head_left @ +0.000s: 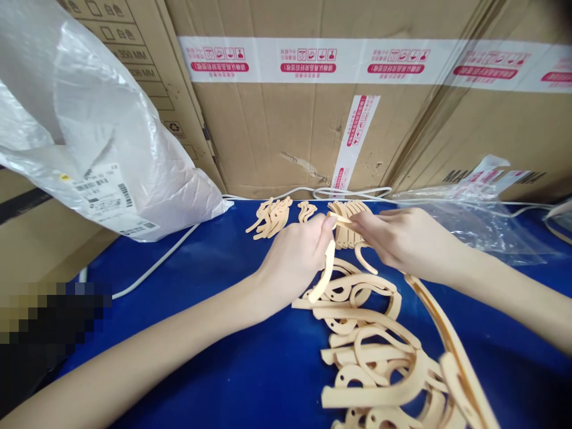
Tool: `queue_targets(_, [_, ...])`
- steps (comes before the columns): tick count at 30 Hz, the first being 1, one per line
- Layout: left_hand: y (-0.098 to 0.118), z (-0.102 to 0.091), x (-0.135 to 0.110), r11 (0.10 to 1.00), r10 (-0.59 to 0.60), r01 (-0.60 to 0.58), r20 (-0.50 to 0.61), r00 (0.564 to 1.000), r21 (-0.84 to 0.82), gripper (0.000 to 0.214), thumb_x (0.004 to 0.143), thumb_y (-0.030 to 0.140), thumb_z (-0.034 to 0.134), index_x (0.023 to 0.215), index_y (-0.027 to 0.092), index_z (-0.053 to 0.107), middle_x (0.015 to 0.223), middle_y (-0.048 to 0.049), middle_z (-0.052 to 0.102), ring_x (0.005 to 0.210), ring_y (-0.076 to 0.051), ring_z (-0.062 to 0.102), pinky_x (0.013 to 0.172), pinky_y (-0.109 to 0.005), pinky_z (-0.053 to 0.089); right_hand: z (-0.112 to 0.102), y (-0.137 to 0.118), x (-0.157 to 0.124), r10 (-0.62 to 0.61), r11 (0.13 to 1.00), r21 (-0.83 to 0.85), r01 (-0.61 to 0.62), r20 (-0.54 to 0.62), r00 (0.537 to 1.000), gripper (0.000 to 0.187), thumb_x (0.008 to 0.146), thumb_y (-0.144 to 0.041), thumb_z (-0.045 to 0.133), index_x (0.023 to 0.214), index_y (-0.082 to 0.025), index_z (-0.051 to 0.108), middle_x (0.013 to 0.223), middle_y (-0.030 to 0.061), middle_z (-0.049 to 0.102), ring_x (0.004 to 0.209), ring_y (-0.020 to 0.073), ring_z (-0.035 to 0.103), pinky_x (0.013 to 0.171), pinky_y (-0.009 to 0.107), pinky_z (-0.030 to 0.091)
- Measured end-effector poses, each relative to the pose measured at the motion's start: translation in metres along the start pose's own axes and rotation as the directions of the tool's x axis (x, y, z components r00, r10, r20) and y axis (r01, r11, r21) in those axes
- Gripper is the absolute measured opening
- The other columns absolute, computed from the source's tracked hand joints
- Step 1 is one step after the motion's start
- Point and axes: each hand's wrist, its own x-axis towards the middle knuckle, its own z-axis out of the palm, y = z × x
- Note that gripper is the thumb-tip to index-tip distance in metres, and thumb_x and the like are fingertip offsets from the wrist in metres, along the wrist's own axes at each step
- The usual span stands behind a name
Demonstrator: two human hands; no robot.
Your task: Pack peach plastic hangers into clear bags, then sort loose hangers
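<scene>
My left hand [297, 259] is closed on a beige plastic hanger piece [328, 271], whose curved arm hangs below the fingers. My right hand [402, 238] is closed too, pinching a beige part [342, 219] that meets my left fingertips. Whether the two parts are joined is hidden by my fingers. A thin curved hook [366, 260] shows just under my right hand. Below both hands lies a loose heap of curved beige hanger pieces [375, 351]. Behind them sits a neat row of folded hanger pieces [348, 238], with a small group of hooks [306, 210] beside it.
Another pile of beige pieces [272, 217] lies at the back on the blue table surface [232, 369]. A white plastic bag [134, 137] leans at the left. Cardboard boxes [268, 131] stand behind, with a white cable [286, 193] along their base. Clear plastic wrap [482, 226] lies at right.
</scene>
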Motion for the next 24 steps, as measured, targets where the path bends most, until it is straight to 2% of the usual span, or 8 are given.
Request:
queue_targets(5, [-0.024,-0.02,0.027,0.901,-0.055,0.079,-0.069,0.996,0.427,0.039,0.106,0.037,0.026,0.089,0.018,0.055,0.075,-0.0033,0.06,0.07,-0.019,0.057,0.064,-0.029,0.032,-0.006,0.033,0.008,0.151,0.936,0.318,-0.153,0.031,0.988,0.019,0.084,-0.026,0.048,0.068,-0.02,0.056,0.063,0.0021,0.062,0.057,0.0123,0.051,0.056,0.028,0.038])
queue_targets(9, [-0.063,-0.047,0.056,0.868,-0.136,0.154,-0.073,0.988,0.473,0.046,0.106,0.04,0.022,0.086,0.02,0.057,0.086,-0.0049,0.066,0.084,-0.02,0.062,0.072,-0.028,0.039,-0.01,0.043,0.006,0.285,0.775,0.564,-0.285,0.09,0.954,0.025,0.087,-0.036,0.048,0.075,-0.019,0.062,0.06,0.0015,0.06,0.057,0.0128,0.054,0.053,0.027,0.041])
queue_targets(13, [-0.094,-0.055,0.069,0.817,-0.218,0.242,-0.108,0.97,0.524,0.035,0.098,0.044,0.045,0.082,0.02,0.063,0.079,-0.0066,0.069,0.083,-0.026,0.065,0.072,-0.031,0.042,-0.009,0.043,0.001,0.367,0.597,0.739,-0.312,0.095,0.926,0.031,0.085,-0.049,0.056,0.084,-0.019,0.065,0.056,-0.0005,0.054,0.051,0.0115,0.047,0.047,0.027,0.037])
queue_targets(18, [-0.073,-0.038,0.061,0.901,-0.05,0.166,-0.284,0.958,0.401,0.039,0.097,0.05,0.044,0.111,0.02,0.064,0.1,-0.007,0.072,0.099,-0.024,0.065,0.087,-0.034,0.046,-0.015,0.04,0.008,0.523,0.455,0.856,-0.245,-0.035,0.852,0.025,0.087,-0.041,0.06,0.105,-0.024,0.061,0.071,-0.0004,0.065,0.05,0.01,0.049,0.042,0.024,0.034])
queue_targets(20, [-0.051,-0.027,0.055,0.999,-0.021,0.027,-0.137,0.99,0.047,0.052,0.1,0.056,0.033,0.097,0.019,0.07,0.105,-0.0068,0.073,0.104,-0.022,0.065,0.093,-0.034,0.048,-0.016,0.036,0.015,0.585,0.432,0.884,-0.178,-0.124,0.802,0.015,0.085,-0.035,0.061,0.095,-0.025,0.056,0.078,0.0012,0.069,0.058,0.0109,0.058,0.049,0.024,0.043])
queue_targets(21, [-0.04,-0.022,0.053,0.977,-0.066,0.075,0.051,0.997,-0.201,0.067,0.102,0.058,0.018,0.093,0.019,0.071,0.105,-0.0069,0.074,0.103,-0.02,0.066,0.09,-0.032,0.051,-0.016,0.035,0.018,0.62,0.42,0.897,-0.141,-0.17,0.766,0.011,0.084,-0.031,0.06,0.091,-0.025,0.054,0.082,0.0024,0.072,0.063,0.0115,0.062,0.055,0.024,0.048])
queue_targets(23, [-0.023,-0.013,0.048,0.801,-0.097,0.304,0.39,0.916,-0.515,0.08,0.102,0.057,0.005,0.088,0.018,0.072,0.107,-0.0099,0.075,0.105,-0.02,0.068,0.087,-0.031,0.054,-0.014,0.033,0.023,0.669,0.424,0.902,-0.081,-0.251,0.7,0.01,0.083,-0.022,0.058,0.087,-0.025,0.049,0.091,0.0058,0.075,0.07,0.0122,0.067,0.067,0.027,0.053])
queue_targets(24, [-0.018,-0.01,0.046,0.691,-0.102,0.396,0.462,0.881,-0.604,0.071,0.104,0.055,0.015,0.085,0.017,0.071,0.106,-0.0106,0.075,0.102,-0.019,0.07,0.085,-0.028,0.055,-0.013,0.034,0.024,0.675,0.451,0.89,-0.064,-0.293,0.677,0.012,0.082,-0.019,0.058,0.085,-0.025,0.048,0.094,0.0078,0.076,0.072,0.0126,0.068,0.07,0.028,0.054])
